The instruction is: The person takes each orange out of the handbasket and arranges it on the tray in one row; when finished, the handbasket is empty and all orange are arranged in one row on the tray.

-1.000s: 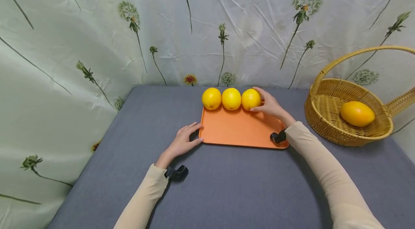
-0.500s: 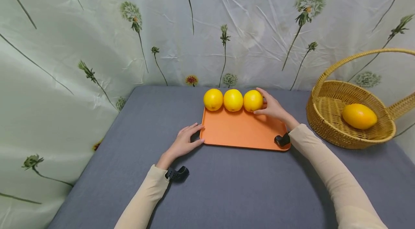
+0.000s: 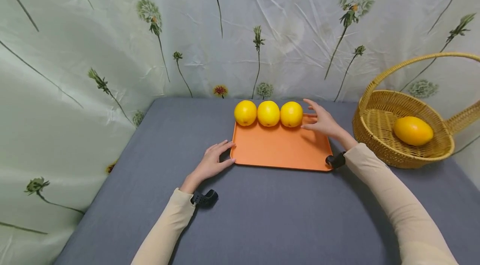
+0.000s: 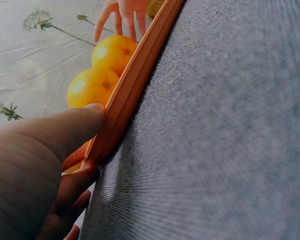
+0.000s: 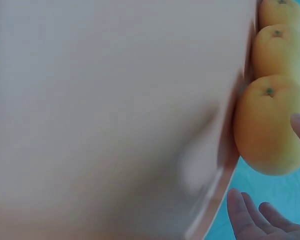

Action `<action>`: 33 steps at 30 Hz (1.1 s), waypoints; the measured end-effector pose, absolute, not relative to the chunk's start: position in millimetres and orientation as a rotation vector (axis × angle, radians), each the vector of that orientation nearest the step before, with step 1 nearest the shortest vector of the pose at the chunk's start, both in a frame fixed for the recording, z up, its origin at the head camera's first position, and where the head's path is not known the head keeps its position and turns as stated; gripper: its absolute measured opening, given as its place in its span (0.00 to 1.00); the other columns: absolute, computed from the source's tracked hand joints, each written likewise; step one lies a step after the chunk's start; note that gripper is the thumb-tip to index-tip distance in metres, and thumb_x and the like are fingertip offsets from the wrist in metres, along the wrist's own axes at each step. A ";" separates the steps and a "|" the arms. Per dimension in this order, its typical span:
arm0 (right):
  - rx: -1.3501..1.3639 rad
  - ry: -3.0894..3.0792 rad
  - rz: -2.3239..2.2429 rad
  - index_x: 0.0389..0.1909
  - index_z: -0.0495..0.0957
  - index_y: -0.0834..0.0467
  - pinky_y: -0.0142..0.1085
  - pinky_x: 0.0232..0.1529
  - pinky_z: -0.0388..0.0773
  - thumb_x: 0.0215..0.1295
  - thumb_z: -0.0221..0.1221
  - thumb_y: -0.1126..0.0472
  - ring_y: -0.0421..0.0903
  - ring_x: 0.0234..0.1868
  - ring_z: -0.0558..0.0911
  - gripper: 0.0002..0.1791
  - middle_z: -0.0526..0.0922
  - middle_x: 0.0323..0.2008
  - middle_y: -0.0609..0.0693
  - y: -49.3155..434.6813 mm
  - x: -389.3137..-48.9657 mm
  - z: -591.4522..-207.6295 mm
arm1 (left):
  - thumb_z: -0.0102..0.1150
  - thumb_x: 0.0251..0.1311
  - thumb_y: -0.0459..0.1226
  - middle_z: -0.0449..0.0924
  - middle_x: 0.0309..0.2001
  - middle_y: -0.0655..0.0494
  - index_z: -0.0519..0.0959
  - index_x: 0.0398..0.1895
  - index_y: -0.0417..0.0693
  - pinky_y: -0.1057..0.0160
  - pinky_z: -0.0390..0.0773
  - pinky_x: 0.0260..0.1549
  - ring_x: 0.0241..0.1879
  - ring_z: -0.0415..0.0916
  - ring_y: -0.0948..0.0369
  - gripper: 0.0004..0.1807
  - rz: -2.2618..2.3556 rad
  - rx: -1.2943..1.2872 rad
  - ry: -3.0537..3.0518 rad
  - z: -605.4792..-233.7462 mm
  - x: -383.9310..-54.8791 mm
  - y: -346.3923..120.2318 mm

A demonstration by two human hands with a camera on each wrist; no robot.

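Three yellow oranges stand side by side along the back of an orange tray (image 3: pixel 279 148): a left orange (image 3: pixel 245 113), a middle orange (image 3: pixel 268 113) and a right orange (image 3: pixel 291 114). My right hand (image 3: pixel 322 123) is just right of the right orange, fingers spread and a small gap between them and the fruit. In the right wrist view, thumb and fingers stand apart around that orange's near side. My left hand (image 3: pixel 211 163) rests at the tray's front left corner. Its thumb (image 4: pixel 85 122) and fingers touch the tray's edge there, fairly straight.
On the right stands a wicker basket (image 3: pixel 378 148) with a tall handle, holding one oval mango-like fruit (image 3: pixel 413 131). The tray lies on a grey cloth-covered table (image 3: pixel 270 215). A flower-printed curtain (image 3: pixel 225 19) hangs behind and to the left.
My right hand has let go of the right orange and drawn a little to the right. All three oranges and my left hand stay in place.
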State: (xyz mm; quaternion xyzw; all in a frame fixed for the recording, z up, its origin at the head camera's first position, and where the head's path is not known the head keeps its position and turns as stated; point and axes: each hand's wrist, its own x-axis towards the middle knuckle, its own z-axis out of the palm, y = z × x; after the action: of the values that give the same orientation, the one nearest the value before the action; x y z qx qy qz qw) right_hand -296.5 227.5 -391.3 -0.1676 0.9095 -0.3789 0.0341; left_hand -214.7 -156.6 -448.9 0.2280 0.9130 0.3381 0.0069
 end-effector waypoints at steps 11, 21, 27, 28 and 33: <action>-0.532 2.864 -1.112 0.73 0.48 0.58 0.59 0.57 0.70 0.60 0.62 0.62 0.69 0.61 0.68 0.44 0.56 0.67 0.70 245.7 -274.5 -371.8 | 0.60 0.59 0.44 0.68 0.66 0.46 0.68 0.65 0.46 0.39 0.50 0.67 0.70 0.58 0.48 0.30 1.036 0.737 2.848 -451.0 -217.2 -156.6; -0.609 2.931 -1.229 0.71 0.53 0.58 0.58 0.53 0.72 0.60 0.61 0.65 0.67 0.58 0.71 0.40 0.61 0.65 0.69 257.5 -256.6 -360.6 | 0.60 0.59 0.43 0.69 0.65 0.45 0.69 0.64 0.46 0.38 0.52 0.66 0.70 0.58 0.47 0.30 1.030 0.769 2.864 -449.0 -217.4 -156.3; -0.594 2.987 -1.281 0.70 0.57 0.58 0.35 0.50 0.78 0.59 0.61 0.67 0.43 0.54 0.78 0.37 0.65 0.64 0.67 269.8 -244.8 -358.8 | 0.60 0.59 0.44 0.68 0.66 0.46 0.69 0.65 0.46 0.39 0.52 0.66 0.70 0.58 0.48 0.30 1.023 0.760 2.866 -450.3 -218.0 -155.5; -0.598 2.987 -1.284 0.69 0.58 0.59 0.28 0.48 0.78 0.60 0.61 0.66 0.36 0.52 0.77 0.37 0.65 0.64 0.67 272.2 -243.0 -358.1 | 0.60 0.59 0.44 0.68 0.66 0.46 0.69 0.65 0.46 0.39 0.53 0.66 0.70 0.59 0.48 0.30 1.021 0.757 2.869 -450.4 -218.2 -155.7; -0.590 2.968 -1.302 0.67 0.61 0.60 0.12 0.42 0.69 0.61 0.60 0.65 0.16 0.45 0.69 0.33 0.68 0.62 0.61 282.1 -236.1 -351.9 | 0.60 0.59 0.44 0.68 0.66 0.45 0.69 0.64 0.46 0.38 0.53 0.66 0.70 0.59 0.48 0.30 1.020 0.744 2.880 -449.8 -218.4 -157.0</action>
State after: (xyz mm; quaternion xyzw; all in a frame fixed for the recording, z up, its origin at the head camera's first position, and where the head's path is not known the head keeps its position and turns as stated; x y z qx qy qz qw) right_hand -236.1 282.1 -351.9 -0.1785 0.8984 -0.3939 -0.0763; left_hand -218.4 -157.0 -449.8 0.2365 0.9159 0.3243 -0.0012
